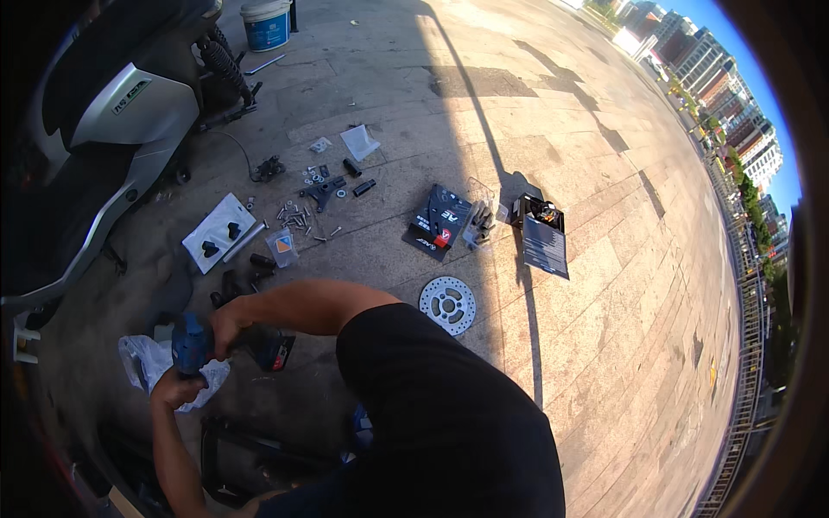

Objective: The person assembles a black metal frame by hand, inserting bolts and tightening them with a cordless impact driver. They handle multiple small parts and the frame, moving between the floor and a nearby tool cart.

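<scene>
Outdoor stone paving (553, 129), half in shade; a grey scooter (112, 129) stands at the left, buildings far off at the right. We note both hands on a blue power drill (192, 343), low left in view. The right hand (226, 324) is clenched around its rear body; the left hand (175, 387) grips it from below, fingers closed on the tool, a white rag (142, 358) just beside. Our black-sleeved shoulder (432, 406) blocks the ground beneath. Spread ahead on the paving: loose bolts and washers (298, 216), a white blister card (218, 231), a brake disc (447, 304), an open black box (542, 233), a white bucket (266, 23) far back.
</scene>
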Demonstrator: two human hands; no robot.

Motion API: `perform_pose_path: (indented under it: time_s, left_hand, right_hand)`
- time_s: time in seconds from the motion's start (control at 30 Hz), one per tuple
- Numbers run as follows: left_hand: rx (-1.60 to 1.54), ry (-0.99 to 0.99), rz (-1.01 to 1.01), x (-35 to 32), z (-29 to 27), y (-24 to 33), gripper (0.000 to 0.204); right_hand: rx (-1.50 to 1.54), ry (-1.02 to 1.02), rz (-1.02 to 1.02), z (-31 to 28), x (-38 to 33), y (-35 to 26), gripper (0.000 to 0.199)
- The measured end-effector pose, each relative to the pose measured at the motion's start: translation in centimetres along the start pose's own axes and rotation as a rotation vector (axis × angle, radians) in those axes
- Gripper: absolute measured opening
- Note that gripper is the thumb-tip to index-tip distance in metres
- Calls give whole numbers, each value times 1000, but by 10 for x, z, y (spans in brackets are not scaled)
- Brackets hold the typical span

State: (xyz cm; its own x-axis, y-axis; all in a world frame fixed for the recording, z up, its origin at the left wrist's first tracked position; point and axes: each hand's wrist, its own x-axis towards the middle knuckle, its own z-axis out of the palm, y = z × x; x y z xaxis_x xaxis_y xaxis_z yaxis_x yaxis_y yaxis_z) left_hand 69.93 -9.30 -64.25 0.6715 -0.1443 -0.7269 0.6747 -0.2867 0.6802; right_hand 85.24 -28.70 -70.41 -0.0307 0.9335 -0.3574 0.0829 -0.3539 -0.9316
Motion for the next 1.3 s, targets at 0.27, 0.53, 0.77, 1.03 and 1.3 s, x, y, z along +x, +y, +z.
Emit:
perform_pose_path:
  time_s: [0.27, 0.53, 0.77, 1.03, 1.3]
  left_hand:
    - [106, 269, 222, 21, 3, -13, 33]
    - [164, 360, 199, 17, 12, -7, 32]
    - [327, 570, 586, 46, -11, -29, 26]
    - [459, 811, 622, 49, -20, -40, 24]
    - [584, 951, 535, 40, -7, -44, 13]
  right_hand:
    - [-13, -5, -52, -4, 11, 8, 24]
    - [-9, -44, -129, -5, 8, 6, 24]
    - [58, 148, -21, -10, 5, -3, 19]
    - [71, 140, -11, -2, -12, -31, 18]
    - [124, 74, -14, 11, -13, -34, 12]
